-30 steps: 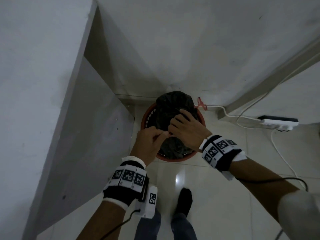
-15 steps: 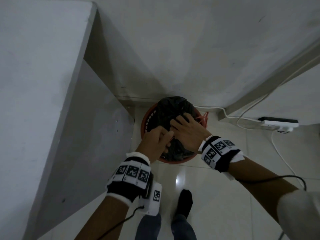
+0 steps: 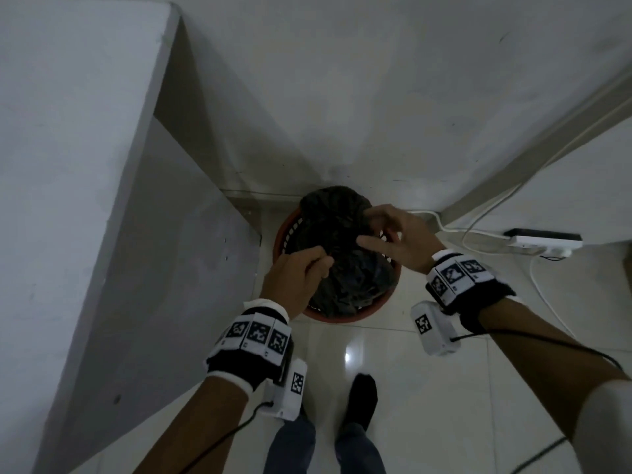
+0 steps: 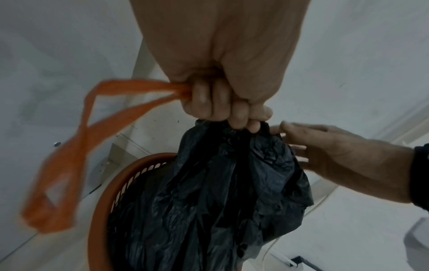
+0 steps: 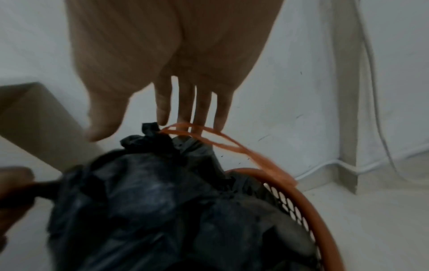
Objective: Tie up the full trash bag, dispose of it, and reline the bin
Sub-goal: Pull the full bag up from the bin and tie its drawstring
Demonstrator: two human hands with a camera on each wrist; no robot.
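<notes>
Landmark: the red-orange bin [image 3: 352, 314], a round basket with a slotted wall, standing on the pale tiled floor [image 3: 427, 388] in a corner.

Left of the bin: a tall white panel [image 3: 68, 165] with a grey side face, running down to the floor just beside the bin's rim.

At the bin's near-left rim: left hand [image 3: 294, 282], fingers curled into a fist. The left wrist view shows it gripping two things at once — the gathered neck of the black trash bag [image 4: 227, 192] under the fingertips, and an orange drawstring [image 4: 76, 143] that loops out of the fist and hangs down, blurred, outside the bin wall.

In the bin: the trash bag sits inside, bulging above the rim, plastic crumpled, top bunched.

Over the bin's far-right rim: right hand [image 3: 400, 237], fingers spread and fairly straight, thumb apart. It grips nothing. In the right wrist view the fingertips [image 5: 162, 117] hover at a bunched tip of the bag, and a second thin orange strand [image 5: 232, 144] runs from there past the fingertips toward the bin rim; contact with the strand cannot be told — the frame is blurred.

Right of the bin: white cables [image 3: 451, 227] along the wall base, leading to a white power strip [image 3: 543, 242] well apart from the bin.

Near side of the bin: the person's dark sock [image 3: 364, 395] on the tiles.
</notes>
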